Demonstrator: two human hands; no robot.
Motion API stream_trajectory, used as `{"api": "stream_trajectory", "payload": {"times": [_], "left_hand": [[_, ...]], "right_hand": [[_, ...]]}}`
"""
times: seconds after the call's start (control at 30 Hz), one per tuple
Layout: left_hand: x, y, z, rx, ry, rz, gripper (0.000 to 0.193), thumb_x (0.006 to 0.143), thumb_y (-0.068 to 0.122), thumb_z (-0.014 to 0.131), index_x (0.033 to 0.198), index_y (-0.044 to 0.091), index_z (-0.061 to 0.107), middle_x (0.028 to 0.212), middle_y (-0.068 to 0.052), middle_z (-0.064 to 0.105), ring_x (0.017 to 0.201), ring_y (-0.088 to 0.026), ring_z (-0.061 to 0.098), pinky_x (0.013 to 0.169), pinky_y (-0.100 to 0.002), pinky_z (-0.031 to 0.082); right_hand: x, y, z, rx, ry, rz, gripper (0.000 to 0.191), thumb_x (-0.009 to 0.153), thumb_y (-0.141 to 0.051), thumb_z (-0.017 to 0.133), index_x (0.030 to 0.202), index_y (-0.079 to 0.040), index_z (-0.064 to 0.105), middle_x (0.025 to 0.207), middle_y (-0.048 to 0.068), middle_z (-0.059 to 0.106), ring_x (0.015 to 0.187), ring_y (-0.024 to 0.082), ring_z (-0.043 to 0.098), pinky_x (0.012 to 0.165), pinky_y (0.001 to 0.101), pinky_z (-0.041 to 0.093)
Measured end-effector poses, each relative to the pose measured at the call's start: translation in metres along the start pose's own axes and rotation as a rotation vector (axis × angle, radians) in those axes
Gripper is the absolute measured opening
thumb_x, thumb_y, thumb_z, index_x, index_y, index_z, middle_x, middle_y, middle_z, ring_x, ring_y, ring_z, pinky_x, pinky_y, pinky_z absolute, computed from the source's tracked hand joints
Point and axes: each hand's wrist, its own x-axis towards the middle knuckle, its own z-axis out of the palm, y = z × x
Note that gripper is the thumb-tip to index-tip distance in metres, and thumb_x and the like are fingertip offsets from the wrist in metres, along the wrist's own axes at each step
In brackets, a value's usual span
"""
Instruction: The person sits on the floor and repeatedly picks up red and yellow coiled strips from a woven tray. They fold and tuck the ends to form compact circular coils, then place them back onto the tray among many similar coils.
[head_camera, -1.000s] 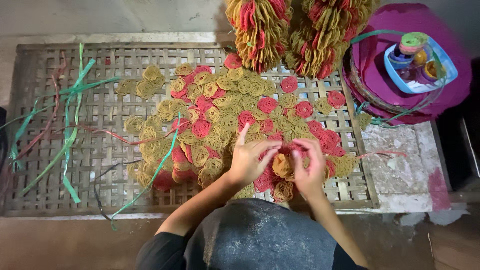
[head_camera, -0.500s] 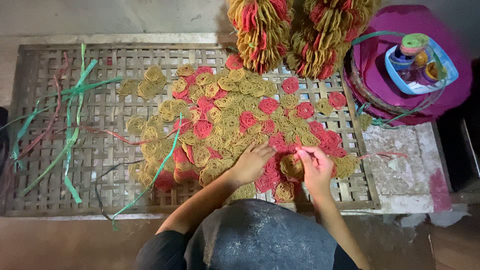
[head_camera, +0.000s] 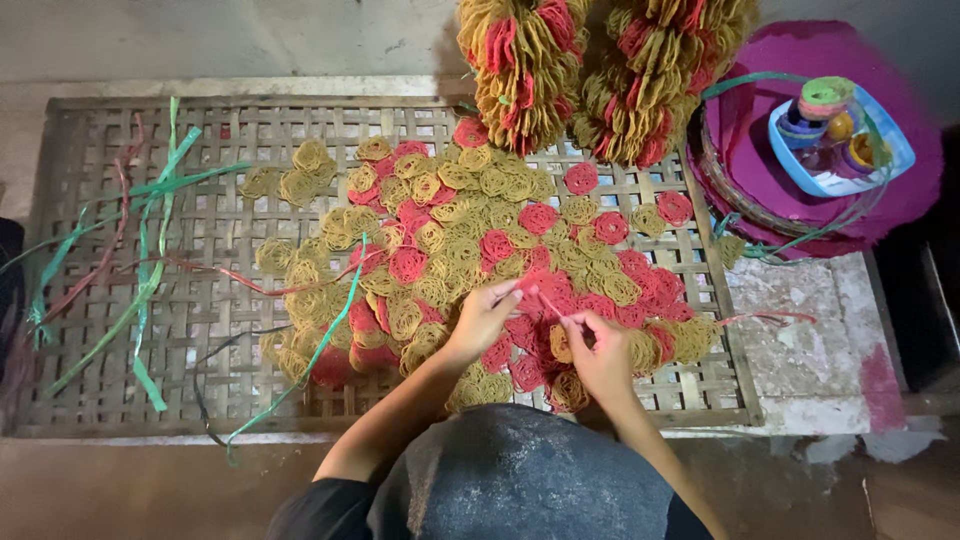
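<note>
A woven bamboo rack (head_camera: 150, 390) carries the work. A spread of small round coiled discs, yellow and red, (head_camera: 450, 250) covers the rack from its centre to its right edge and reaches down to the near edge.

Left hand (head_camera: 484, 318): positioned over the discs near the middle of the near edge. Thumb and forefinger are pinched on 1 end of a thin red strip (head_camera: 548, 303).

Right hand (head_camera: 600, 355): positioned just beside the left hand, closer to the near right corner. Fingers are closed on the other end of the same strip. The hand rests over the yellow and red discs; whether it also grips a disc cannot be determined.

The red strip runs between the 2 hands, above the discs, near the near edge of the rack.

Loose green strips (head_camera: 150, 270) and red strips (head_camera: 110, 250) lie along the left part of the rack. 1 long green strip (head_camera: 330, 335) crosses the left margin of the disc pile toward the near edge.

2 hanging bundles of threaded discs (head_camera: 600, 70) sit at the far edge of the rack. A purple round tray (head_camera: 890, 200) stands beyond the right edge and holds a blue container (head_camera: 880, 160) with small round items.
</note>
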Motion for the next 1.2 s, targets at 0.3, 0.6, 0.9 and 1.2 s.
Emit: {"api": "stream_trajectory", "payload": {"times": [0.3, 0.6, 0.9, 1.2], "left_hand": [[-0.020, 0.071, 0.017, -0.008, -0.148, 0.148, 0.028, 0.102, 0.013, 0.058, 0.125, 0.013, 0.073, 0.120, -0.006, 0.077, 0.112, -0.012, 0.069, 0.108, -0.034, 0.047], [-0.011, 0.090, 0.044, 0.382, -0.108, 0.476, 0.019, 0.090, 0.013, 0.074, 0.108, 0.017, 0.076, 0.112, -0.005, 0.080, 0.114, -0.020, 0.074, 0.129, -0.056, 0.022], [0.023, 0.016, 0.040, 1.071, -0.482, 0.335, 0.085, 0.078, 0.024, 0.076, 0.154, 0.013, 0.040, 0.162, -0.009, 0.037, 0.149, -0.032, 0.030, 0.119, -0.054, 0.019], [0.023, -0.012, 0.022, 0.450, -0.316, -0.065, 0.031, 0.100, 0.026, 0.056, 0.128, 0.023, 0.069, 0.136, 0.004, 0.070, 0.120, -0.016, 0.070, 0.112, -0.039, 0.053]], "right_hand": [[0.006, -0.008, -0.002, 0.068, 0.042, 0.041, 0.014, 0.097, -0.014, 0.066, 0.104, -0.006, 0.075, 0.083, 0.005, 0.070, 0.064, 0.012, 0.059, 0.056, 0.0289, 0.045], [-0.004, -0.015, -0.031, -0.005, 0.088, -0.280, 0.013, 0.099, -0.010, 0.063, 0.106, -0.002, 0.070, 0.112, 0.011, 0.069, 0.098, 0.026, 0.065, 0.086, 0.0337, 0.052], [-0.013, 0.026, -0.057, 0.601, 0.308, -0.043, 0.013, 0.105, -0.003, 0.057, 0.109, 0.005, 0.067, 0.106, 0.012, 0.072, 0.094, 0.017, 0.071, 0.088, 0.0295, 0.057], [-0.012, 0.018, -0.038, 0.495, 0.108, -0.052, 0.018, 0.102, -0.001, 0.062, 0.114, 0.005, 0.074, 0.095, 0.011, 0.073, 0.084, 0.013, 0.067, 0.077, 0.0253, 0.053]]}}
